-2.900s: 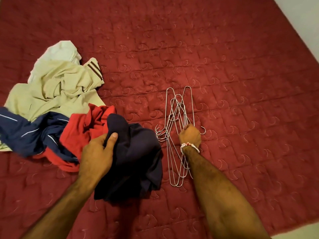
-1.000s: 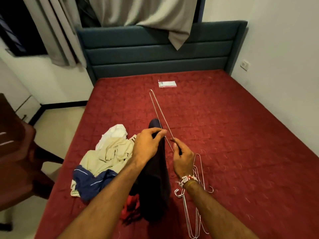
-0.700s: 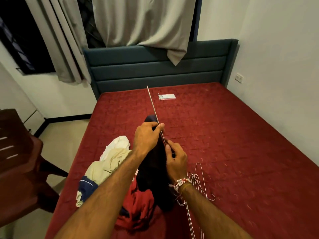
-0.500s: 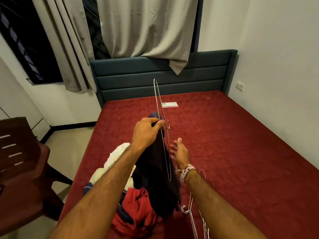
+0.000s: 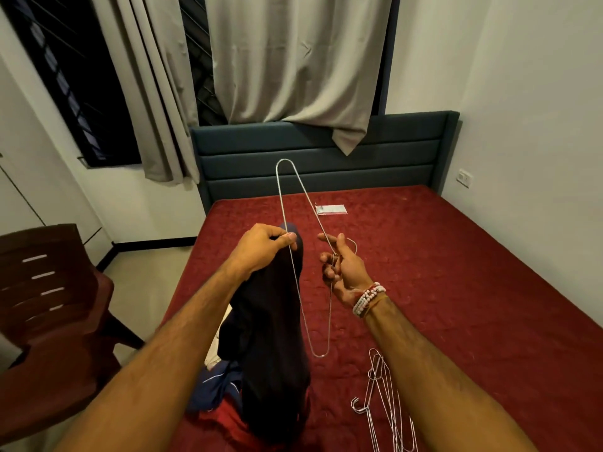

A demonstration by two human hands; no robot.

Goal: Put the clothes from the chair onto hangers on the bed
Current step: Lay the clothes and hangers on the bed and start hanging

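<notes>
My left hand [image 5: 261, 251] pinches the top of a dark navy garment [image 5: 269, 347] together with one bar of a thin wire hanger [image 5: 295, 187]; the garment hangs down over the bed. My right hand [image 5: 342, 267], with a bead bracelet at the wrist, grips the hanger near its hook. The hanger stands on end, one end raised toward the headboard and the other low by the garment. More clothes, blue and red [image 5: 218, 406], lie on the red bed [image 5: 440, 288] under the garment. Several spare wire hangers [image 5: 386, 406] lie on the bed by my right forearm.
A dark brown plastic chair [image 5: 49, 305] stands left of the bed. A blue-grey headboard [image 5: 326, 158] and grey curtains [image 5: 293, 60] are at the far end, a white wall on the right. A small white packet [image 5: 331, 209] lies near the headboard.
Since 2.9 s ago both hands lifted the navy garment and one hanger off the bed. In the last half second my right hand took hold near the hook and the hanger turned broadside.
</notes>
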